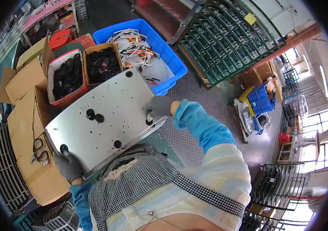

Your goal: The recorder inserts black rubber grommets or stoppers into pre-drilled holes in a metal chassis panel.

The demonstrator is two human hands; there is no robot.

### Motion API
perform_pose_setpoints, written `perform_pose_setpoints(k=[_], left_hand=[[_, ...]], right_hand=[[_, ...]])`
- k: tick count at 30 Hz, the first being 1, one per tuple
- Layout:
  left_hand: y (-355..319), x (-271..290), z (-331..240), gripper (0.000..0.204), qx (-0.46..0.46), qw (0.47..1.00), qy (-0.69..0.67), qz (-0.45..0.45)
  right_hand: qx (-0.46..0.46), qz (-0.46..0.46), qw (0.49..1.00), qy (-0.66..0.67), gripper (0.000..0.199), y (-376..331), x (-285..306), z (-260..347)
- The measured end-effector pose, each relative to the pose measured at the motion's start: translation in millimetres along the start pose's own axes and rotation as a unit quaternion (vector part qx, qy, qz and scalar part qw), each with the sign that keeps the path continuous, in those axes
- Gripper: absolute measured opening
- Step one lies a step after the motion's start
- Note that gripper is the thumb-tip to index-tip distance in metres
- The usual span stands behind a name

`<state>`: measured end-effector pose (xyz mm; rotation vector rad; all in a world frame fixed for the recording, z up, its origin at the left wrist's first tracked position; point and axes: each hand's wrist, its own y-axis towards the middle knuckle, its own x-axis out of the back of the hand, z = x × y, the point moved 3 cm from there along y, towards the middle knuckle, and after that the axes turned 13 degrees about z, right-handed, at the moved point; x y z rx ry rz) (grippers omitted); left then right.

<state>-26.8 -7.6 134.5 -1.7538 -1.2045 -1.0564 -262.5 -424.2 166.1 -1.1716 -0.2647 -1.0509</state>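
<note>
A pale metal panel (123, 102) with small holes and pins lies tilted in front of me. My left hand (68, 166), in a grey glove, grips its near left corner, the thumb touching a round black cap (64, 148). At the right edge, my grey-gloved right hand (158, 107) is closed, with its fingertips at another round black cap (149, 122). Two black caps (94, 115) sit close together mid-panel. One more black cap (117, 144) is by the near edge, and another (129, 74) by the far corner. The undersides of both hands are hidden.
Beyond the panel stand two boxes of black parts (68, 77) (102, 63) and a blue crate (175, 63) of white cables. Scissors (40, 151) lie on cardboard (25, 127) at left. A green rack (225, 42) stands at far right, over patterned metal flooring (189, 115).
</note>
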Motion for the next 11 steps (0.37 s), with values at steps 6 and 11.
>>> perform_pose_setpoints(k=[6, 11], left_hand=[[-9.0, 5.5, -4.1, 0.059, -0.016, 0.999, -0.030, 0.002], [3.9, 11.5, -11.3, 0.064, 0.066, 0.996, -0.008, 0.067]], right_hand=[[0.012, -0.017, 1.000, 0.006, 0.032, 3.9, 10.6, 26.7], [0.085, -0.307, 0.945, 0.069, 0.053, 55.6, -2.2, 116.2]])
